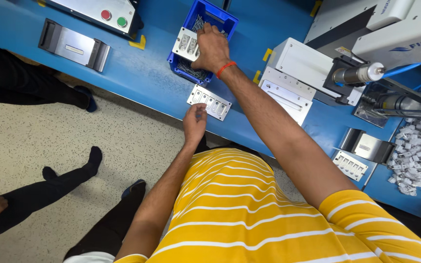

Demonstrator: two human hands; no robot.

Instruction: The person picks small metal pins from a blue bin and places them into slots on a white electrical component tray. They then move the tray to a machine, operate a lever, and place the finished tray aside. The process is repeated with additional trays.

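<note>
**Bench inventory: slotted metal plates, parts bin, both hands engaged**

Right hand (212, 47): reaching across into blue plastic bin (220, 17) at far edge of blue workbench (142, 73); fingers curled down over bin contents. Closed on any piece or merely resting: cannot tell, palm side hidden. Orange thread band at wrist.

Left hand (194, 122): at near bench edge, fingertips pinched together against lower-left corner of flat slotted metal plate (209, 102). Anything held in the pinch too small to make out.

Flat slotted metal plate: lying on bench between left hand and bin, row of oblong pockets along its face. Judged stiff, fairly weighty for its size, smooth and likely slippery on bare faces; best taken by long edges or a corner, clear of pockets.

Second slotted plate (186, 44): same kind, propped across left rim of bin, just beside right hand.

Blue plastic bin, contents: heap of small thin silvery metal pieces (191, 72), tangled, probably light and prone to snagging; picked in pinches rather than singly.

Right end of bench: loose pile of small white parts (417, 153), a third pocketed plate (350, 165) near it, white machine housing (300, 63) between.

Upper left: box with red and green buttons (113, 17).
</note>
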